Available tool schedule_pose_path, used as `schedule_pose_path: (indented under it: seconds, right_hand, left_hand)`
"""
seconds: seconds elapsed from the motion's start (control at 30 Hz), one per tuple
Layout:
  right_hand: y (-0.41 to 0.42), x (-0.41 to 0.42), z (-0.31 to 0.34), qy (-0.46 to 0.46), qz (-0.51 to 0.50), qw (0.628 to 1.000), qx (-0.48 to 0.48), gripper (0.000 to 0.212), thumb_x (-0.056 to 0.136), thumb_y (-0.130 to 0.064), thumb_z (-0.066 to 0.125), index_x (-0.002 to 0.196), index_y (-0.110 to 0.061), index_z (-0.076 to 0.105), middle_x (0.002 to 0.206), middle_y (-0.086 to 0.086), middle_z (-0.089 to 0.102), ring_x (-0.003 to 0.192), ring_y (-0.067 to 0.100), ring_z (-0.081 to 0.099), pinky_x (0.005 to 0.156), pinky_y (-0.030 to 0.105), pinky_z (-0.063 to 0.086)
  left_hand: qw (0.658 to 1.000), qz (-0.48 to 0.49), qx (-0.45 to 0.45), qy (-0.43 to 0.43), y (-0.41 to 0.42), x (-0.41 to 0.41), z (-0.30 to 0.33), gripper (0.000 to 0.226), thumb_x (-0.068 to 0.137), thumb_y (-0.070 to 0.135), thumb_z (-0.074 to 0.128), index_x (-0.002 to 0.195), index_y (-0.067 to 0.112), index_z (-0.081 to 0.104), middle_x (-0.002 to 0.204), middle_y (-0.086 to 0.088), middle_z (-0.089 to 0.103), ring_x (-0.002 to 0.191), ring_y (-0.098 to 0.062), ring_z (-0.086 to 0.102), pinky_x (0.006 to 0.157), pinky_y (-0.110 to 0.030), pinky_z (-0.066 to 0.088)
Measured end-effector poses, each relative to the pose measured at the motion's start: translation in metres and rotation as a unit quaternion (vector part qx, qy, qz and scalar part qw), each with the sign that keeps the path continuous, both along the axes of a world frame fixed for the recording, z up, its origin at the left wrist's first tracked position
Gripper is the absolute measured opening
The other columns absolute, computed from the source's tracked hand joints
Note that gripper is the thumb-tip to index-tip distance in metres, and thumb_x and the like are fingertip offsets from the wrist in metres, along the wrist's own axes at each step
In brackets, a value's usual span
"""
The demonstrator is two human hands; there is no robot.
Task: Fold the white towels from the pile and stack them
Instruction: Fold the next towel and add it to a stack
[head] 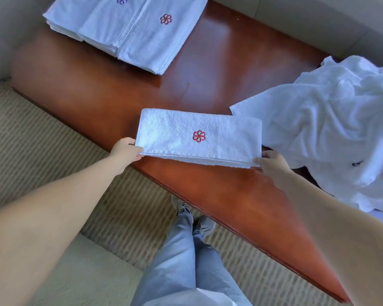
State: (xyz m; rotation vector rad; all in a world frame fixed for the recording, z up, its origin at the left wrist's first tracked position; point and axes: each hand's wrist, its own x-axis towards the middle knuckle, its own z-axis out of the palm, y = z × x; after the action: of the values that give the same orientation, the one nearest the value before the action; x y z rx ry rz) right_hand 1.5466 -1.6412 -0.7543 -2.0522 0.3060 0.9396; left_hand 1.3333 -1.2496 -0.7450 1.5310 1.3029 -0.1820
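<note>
**Fingers pinch both near corners of a half-folded towel**

Fingers (139, 151) of the left hand (125, 149) pinch the near left corner of the folded towel (186, 133); right hand (272, 163) pinches the near right corner the same way, thumb on top. Both hands closed narrow on cloth, nothing else held.

Towel lies as a long band near the front edge of the tabletop (97, 96), red flower emblem (199, 136) facing up. Near edge lifted slightly off the wood; far edge resting. Layers visible along the near hem, so at least one fold is done. Corner grip at both ends likely keeps the layers aligned for the next fold or for carrying.

Unfolded pile (332, 120) sits crumpled to the right, its flat corner just beside the towel's far right end, maybe overlapping; within easy reach of the right hand.

Finished stack (128, 29) at the far left corner, well apart, emblems up, edges squared. Placement leaves the middle as working space.

Below: striped carpet (42, 140), person's jeans and shoes.
</note>
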Motion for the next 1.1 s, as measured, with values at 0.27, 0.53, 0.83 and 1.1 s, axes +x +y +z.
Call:
schedule_pose_path:
  seconds: [0.27, 0.53, 0.83, 1.1]
  right_hand:
    - [-0.002, -0.015, -0.017, -0.033, 0.029, 0.999, -0.031, 0.008, 0.098, -0.017, 0.06, 0.097, -0.025, 0.058, 0.099, 0.001, 0.071, 0.087, 0.018, 0.075, 0.075, 0.031, 0.061]
    - [0.009, -0.024, -0.022, -0.065, 0.069, 0.989, -0.113, 0.025, 0.096, -0.026, 0.055, 0.12, -0.021, 0.053, 0.105, -0.001, 0.065, 0.089, 0.022, 0.07, 0.084, 0.045, 0.058]
    - [0.098, -0.028, 0.028, -0.241, 0.217, 0.936, -0.139, 0.05, 0.096, -0.022, 0.057, 0.144, -0.022, 0.044, 0.141, 0.007, 0.042, 0.125, 0.029, 0.046, 0.103, 0.042, 0.043]
    - [0.157, -0.024, -0.058, -0.378, 0.35, 0.842, -0.162, 0.058, 0.104, -0.041, 0.045, 0.16, -0.03, 0.031, 0.169, 0.003, 0.019, 0.157, 0.028, 0.011, 0.126, 0.045, 0.007]
  left_hand:
    - [1.0, -0.003, 0.0, 0.017, -0.003, -0.005, -0.022, 0.021, 0.097, 0.002, 0.06, 0.117, 0.004, 0.058, 0.118, -0.014, 0.066, 0.093, -0.025, 0.074, 0.084, -0.035, 0.06]
    - [0.987, -0.075, 0.123, 0.075, -0.014, -0.007, -0.028, 0.022, 0.102, 0.018, 0.054, 0.124, 0.016, 0.055, 0.12, -0.009, 0.062, 0.097, -0.027, 0.066, 0.085, -0.043, 0.057]
    - [0.875, -0.365, 0.313, 0.056, -0.059, 0.063, 0.02, 0.059, 0.103, 0.035, 0.052, 0.155, 0.018, 0.031, 0.156, -0.005, 0.025, 0.142, -0.03, 0.029, 0.105, -0.045, 0.043]
    - [0.74, -0.517, 0.43, 0.001, -0.07, 0.109, -0.069, 0.06, 0.107, 0.048, 0.032, 0.163, 0.029, 0.019, 0.171, 0.002, 0.009, 0.158, -0.023, 0.005, 0.126, -0.049, 0.003]
